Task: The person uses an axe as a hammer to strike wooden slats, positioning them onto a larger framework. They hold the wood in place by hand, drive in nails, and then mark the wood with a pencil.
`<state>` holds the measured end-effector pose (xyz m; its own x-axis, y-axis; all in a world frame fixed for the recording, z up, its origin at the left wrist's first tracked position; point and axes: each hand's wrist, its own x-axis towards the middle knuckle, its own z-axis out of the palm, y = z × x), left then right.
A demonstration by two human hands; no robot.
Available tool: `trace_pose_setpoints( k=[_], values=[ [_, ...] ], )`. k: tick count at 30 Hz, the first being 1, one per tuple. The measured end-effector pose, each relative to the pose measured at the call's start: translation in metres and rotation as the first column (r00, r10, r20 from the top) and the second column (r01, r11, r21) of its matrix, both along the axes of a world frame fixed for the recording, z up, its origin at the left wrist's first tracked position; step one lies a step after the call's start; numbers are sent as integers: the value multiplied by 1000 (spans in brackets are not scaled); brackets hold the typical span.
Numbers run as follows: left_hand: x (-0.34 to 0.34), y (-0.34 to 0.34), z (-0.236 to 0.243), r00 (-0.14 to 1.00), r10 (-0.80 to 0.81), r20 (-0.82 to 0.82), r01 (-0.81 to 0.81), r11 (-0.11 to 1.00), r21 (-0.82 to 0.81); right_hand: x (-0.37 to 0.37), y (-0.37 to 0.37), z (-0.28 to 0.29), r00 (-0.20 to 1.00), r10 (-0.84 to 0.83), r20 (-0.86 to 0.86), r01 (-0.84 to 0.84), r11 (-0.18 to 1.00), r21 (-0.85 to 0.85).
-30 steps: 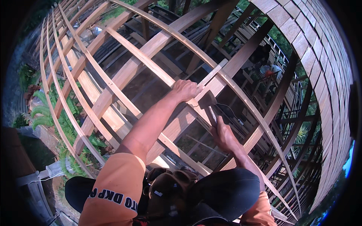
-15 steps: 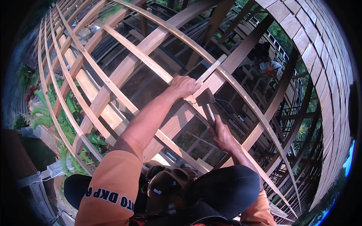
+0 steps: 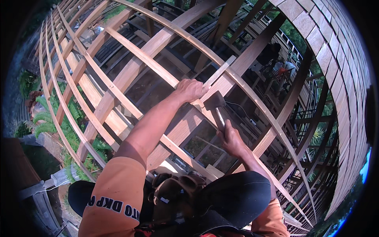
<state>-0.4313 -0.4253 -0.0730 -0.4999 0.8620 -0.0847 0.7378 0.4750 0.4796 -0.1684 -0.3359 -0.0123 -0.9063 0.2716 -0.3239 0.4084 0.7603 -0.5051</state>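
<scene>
My left hand (image 3: 190, 90) is closed over a thin wooden batten (image 3: 152, 62) and the near end of a short wooden stick (image 3: 222, 72). That stick lies along a ridged rafter (image 3: 224, 85), its far end reaching the neighbouring batten (image 3: 252, 94). In my right hand (image 3: 233, 141) is a hammer (image 3: 215, 101) with a broad dark head and a shiny metal shaft. The hammer head hovers by the batten, just right of my left hand; whether they touch I cannot tell. Any nail there is hidden or too small to see.
Curved battens and thick rafters (image 3: 122, 81) form an open roof grid with deep gaps down to stacked timber. Wooden shingles (image 3: 331, 55) cover the right side. A brown tool pouch (image 3: 171, 195) lies between my knees. Ferns (image 3: 65, 122) grow below left.
The hammer head has shifted very slightly up and left. My left hand keeps its place on the batten and stick, and the view has moved a little.
</scene>
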Motion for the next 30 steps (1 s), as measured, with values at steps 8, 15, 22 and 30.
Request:
trace_pose_setpoints(
  k=[8, 15, 22, 30],
  values=[
    [-14, -26, -4, 1000, 13, 7, -13, 1000, -17, -58, -7, 140, 223, -330, -917, -134, 922, -364],
    [-7, -9, 6, 999, -5, 34, 6, 1000, -27, -12, -11, 24, 981, -92, -171, 74, 991, -109],
    [-14, -23, -2, 1000, 17, 4, -17, 1000, -20, -57, -11, 130, 467, -346, -814, -63, 905, -422],
    [-7, -9, -2, 999, -40, -5, 40, 999, 21, -20, -18, 20, 999, -34, 27, 37, 994, -105]
  ],
)
